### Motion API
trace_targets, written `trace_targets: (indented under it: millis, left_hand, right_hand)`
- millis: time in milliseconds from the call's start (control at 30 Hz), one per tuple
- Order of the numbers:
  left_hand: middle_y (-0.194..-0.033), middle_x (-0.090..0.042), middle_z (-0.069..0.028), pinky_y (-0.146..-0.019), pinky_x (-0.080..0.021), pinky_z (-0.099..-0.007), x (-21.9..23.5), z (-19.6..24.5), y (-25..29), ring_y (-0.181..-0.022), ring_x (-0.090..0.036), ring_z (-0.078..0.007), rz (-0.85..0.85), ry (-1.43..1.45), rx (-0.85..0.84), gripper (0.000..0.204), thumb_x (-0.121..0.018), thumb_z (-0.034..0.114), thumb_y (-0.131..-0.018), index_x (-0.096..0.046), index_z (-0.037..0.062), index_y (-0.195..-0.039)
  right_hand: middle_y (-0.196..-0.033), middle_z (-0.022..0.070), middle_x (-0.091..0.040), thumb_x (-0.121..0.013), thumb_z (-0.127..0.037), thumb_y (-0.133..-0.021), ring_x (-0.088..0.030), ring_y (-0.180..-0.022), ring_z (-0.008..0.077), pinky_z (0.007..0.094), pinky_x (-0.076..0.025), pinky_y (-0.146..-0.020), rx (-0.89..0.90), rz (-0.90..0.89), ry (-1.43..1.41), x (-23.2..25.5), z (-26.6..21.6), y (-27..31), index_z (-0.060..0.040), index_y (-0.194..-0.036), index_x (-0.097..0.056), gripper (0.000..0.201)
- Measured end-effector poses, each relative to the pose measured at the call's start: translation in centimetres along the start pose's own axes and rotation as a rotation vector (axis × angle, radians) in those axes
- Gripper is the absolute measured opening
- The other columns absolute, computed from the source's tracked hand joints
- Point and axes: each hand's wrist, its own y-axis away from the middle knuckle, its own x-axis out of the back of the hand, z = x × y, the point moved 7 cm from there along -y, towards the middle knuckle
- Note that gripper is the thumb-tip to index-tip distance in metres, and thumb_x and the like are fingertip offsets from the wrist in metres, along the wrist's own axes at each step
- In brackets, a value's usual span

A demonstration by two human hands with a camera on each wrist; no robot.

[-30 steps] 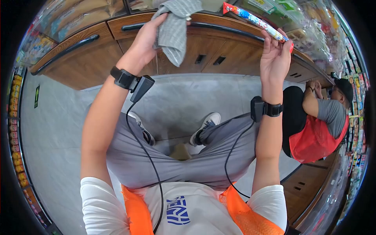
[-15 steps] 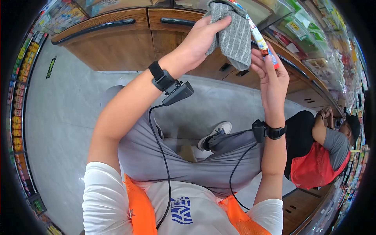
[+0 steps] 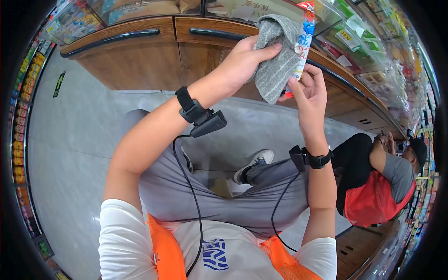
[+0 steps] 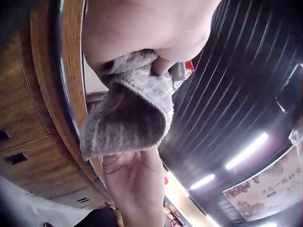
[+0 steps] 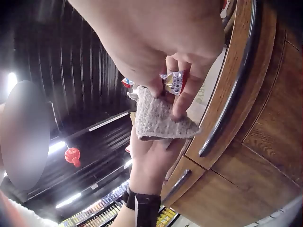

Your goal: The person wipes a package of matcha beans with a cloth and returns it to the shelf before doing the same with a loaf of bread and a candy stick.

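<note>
My left hand (image 3: pixel 243 59) grips a folded grey striped cloth (image 3: pixel 276 70), thumb on top of it. A long, slim, colourful wrapped stick packet (image 3: pixel 305 41), red at its upper tip, stands nearly upright right beside the cloth. Its lower end is pinched between thumb and fingers of my right hand (image 3: pixel 311 100). The cloth overlaps part of the packet's left edge in the head view. In the right wrist view, the shiny packet end (image 5: pixel 174 82) shows between the right fingers, with the cloth (image 5: pixel 161 116) just below them.
In front runs a wooden cabinet (image 3: pixel 140 60) with black handles (image 3: pixel 112 37), topped by clear bins of packaged goods (image 3: pixel 345 39). At the right a person in a red vest (image 3: pixel 378 198) crouches close by. Stocked shelves (image 3: pixel 18 149) line the far left. Cables run from both wrist cameras.
The cloth in the left hand has moved right, up to the packet. The packet, slanting earlier, has swung closer to upright, and the right hand has shifted left and lower. The head view has turned.
</note>
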Motion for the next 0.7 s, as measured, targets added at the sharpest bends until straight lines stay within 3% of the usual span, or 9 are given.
trace_targets:
  millis: [233,333,433,467,567,700]
  left_hand:
    - [-0.12,-0.069,-0.0043,-0.096,-0.05,-0.0301,0.1,0.3,0.1,-0.109,-0.064,-0.0115,0.054,-0.1,0.001,0.034,-0.064,0.024,-0.103,-0.062,0.0017,-0.128]
    - [-0.124,-0.067,-0.0077,-0.097,-0.049,-0.0293,1.0,-0.4,-0.8,-0.111,-0.063,-0.0135,0.073,-0.096,0.023,0.045,-0.064,0.026,-0.103,-0.052,0.0005,-0.138]
    - [-0.127,-0.063,-0.0122,-0.096,-0.05,-0.0291,2.6,-0.3,-0.8,-0.112,-0.063,-0.0164,0.256,-0.261,0.056,0.057,-0.065,0.028,-0.102,-0.038,0.0003,-0.143]
    - [-0.126,-0.061,-0.0152,-0.094,-0.05,-0.0294,3.2,-0.3,-1.6,-0.113,-0.062,-0.0184,0.179,-0.328,0.033,0.061,-0.067,0.031,-0.101,-0.03,0.0019,-0.141]
    - [-0.121,-0.062,-0.0135,-0.09,-0.052,-0.0292,4.4,1.2,-2.0,-0.11,-0.063,-0.017,0.159,-0.541,-0.055,0.053,-0.067,0.029,-0.101,-0.033,0.0046,-0.133]
    - [-0.115,-0.063,-0.0124,-0.082,-0.053,-0.0273,4.1,3.1,-1.5,-0.1,-0.066,-0.0156,0.233,-0.407,-0.016,0.052,-0.069,0.028,-0.1,-0.034,0.0075,-0.132]
  right_hand:
    - [-0.11,0.0172,-0.068,-0.066,-0.004,-0.099,-0.075,-0.084,0.0242,0.028,-0.06,-0.061,-0.031,0.008,0.031,0.0,0.0,0.0,0.0013,-0.127,-0.045,0.035]
    - [-0.109,0.0174,-0.068,-0.067,-0.006,-0.099,-0.076,-0.087,0.0263,0.0271,-0.059,-0.06,-0.03,-0.001,0.018,0.1,0.0,-0.1,0.0008,-0.126,-0.045,0.035]
    - [-0.108,0.0172,-0.069,-0.067,-0.007,-0.1,-0.076,-0.09,0.0276,0.0266,-0.058,-0.061,-0.022,0.016,0.05,0.0,-0.4,-0.1,0.0004,-0.125,-0.046,0.034]
    - [-0.108,0.0172,-0.069,-0.067,-0.007,-0.1,-0.076,-0.091,0.0279,0.0267,-0.059,-0.061,-0.019,0.023,0.048,0.1,-0.4,0.0,0.0004,-0.125,-0.046,0.034]
    - [-0.107,0.0168,-0.069,-0.067,-0.008,-0.1,-0.076,-0.092,0.0283,0.0267,-0.059,-0.061,0.007,0.032,0.044,0.6,-0.4,-0.2,0.0004,-0.125,-0.046,0.034]
    - [-0.106,0.0164,-0.069,-0.067,-0.008,-0.1,-0.076,-0.091,0.0281,0.0268,-0.059,-0.061,0.024,0.043,0.046,1.1,-0.5,-0.3,0.0004,-0.125,-0.046,0.034]
